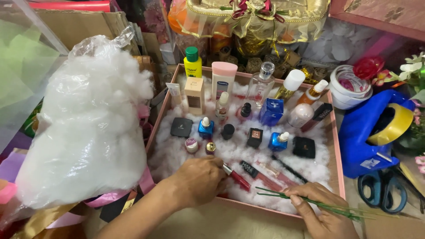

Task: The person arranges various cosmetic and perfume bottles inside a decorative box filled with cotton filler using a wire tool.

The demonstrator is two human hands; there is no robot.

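Two hands work at the near edge of a pink box (337, 146) full of white fluff

Left hand (199, 180) pinches a red lipstick (237, 176) lying slantwise on the fluff, pointing right toward the right hand (321, 208), which grips thin green stems (327, 207) lying sideways. Little bottles (206, 127) stand just behind; scissors (383, 189) lie outside, right

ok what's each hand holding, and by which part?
Left hand: red lip-gloss tube, fingertips at its near end. Right hand: thin green stems, pinched partway along, tips jutting both sides.

Right hand (325, 212) (holding stems) cut off below.
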